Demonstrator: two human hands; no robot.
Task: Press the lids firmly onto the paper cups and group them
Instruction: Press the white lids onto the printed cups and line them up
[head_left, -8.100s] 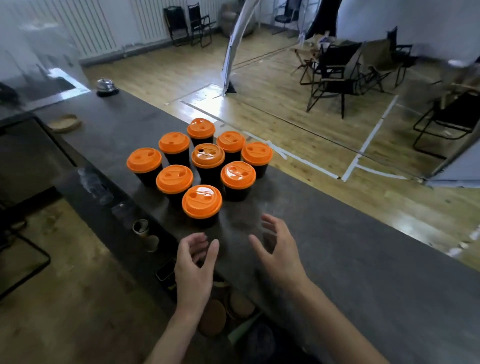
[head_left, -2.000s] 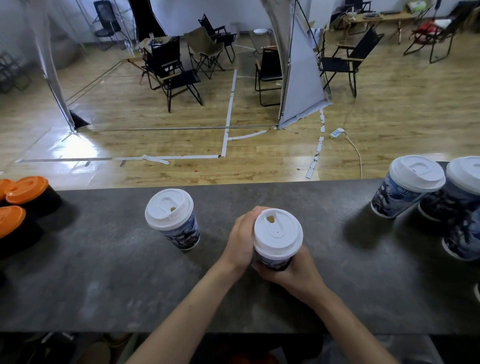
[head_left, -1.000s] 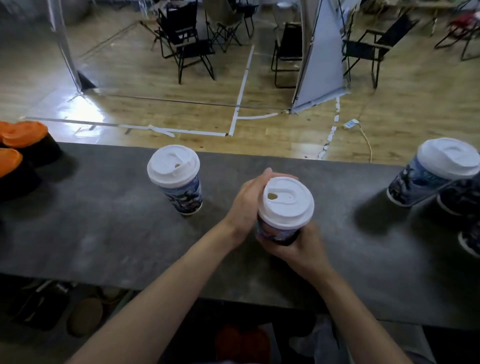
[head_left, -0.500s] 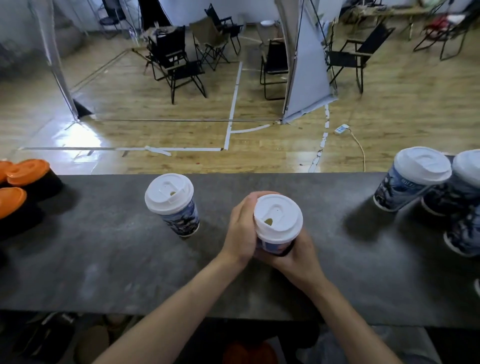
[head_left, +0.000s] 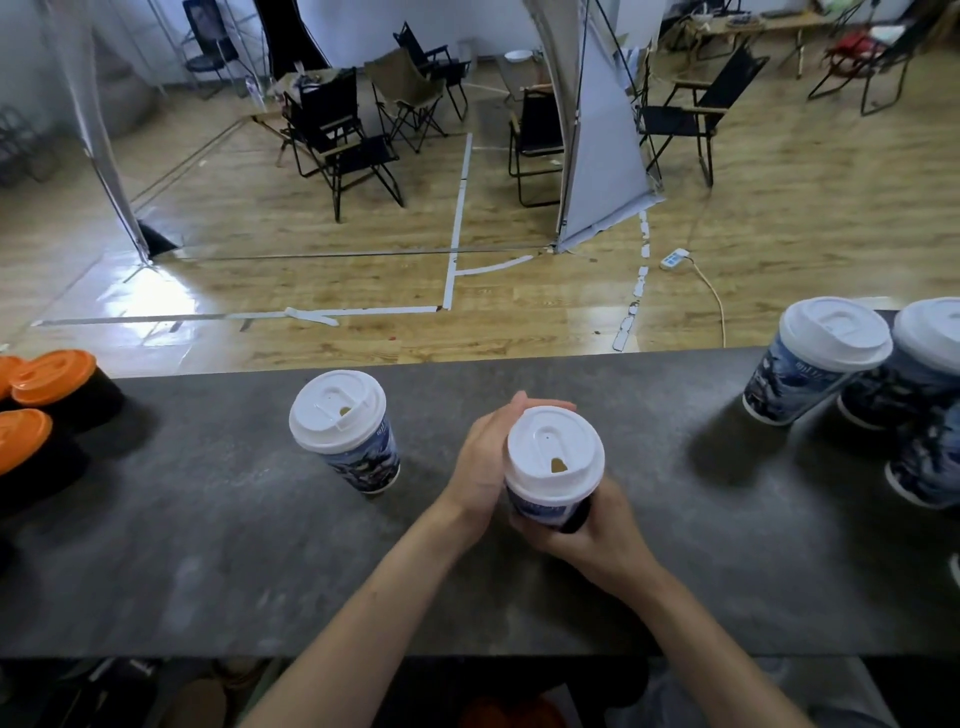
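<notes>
While I watch through the head view, my right hand (head_left: 592, 540) curls round the lower side of a blue printed cup (head_left: 545, 512) at the near middle of the counter (head_left: 208, 545). My left hand (head_left: 483, 467) wraps behind it. Its white lid (head_left: 555, 451) sits level. Farther left, another lidded cup (head_left: 358, 452) stands apart.

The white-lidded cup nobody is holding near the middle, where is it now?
In the head view the free cup stands on the counter just left of the held cup, with the orange-lidded cups farther left.
</notes>
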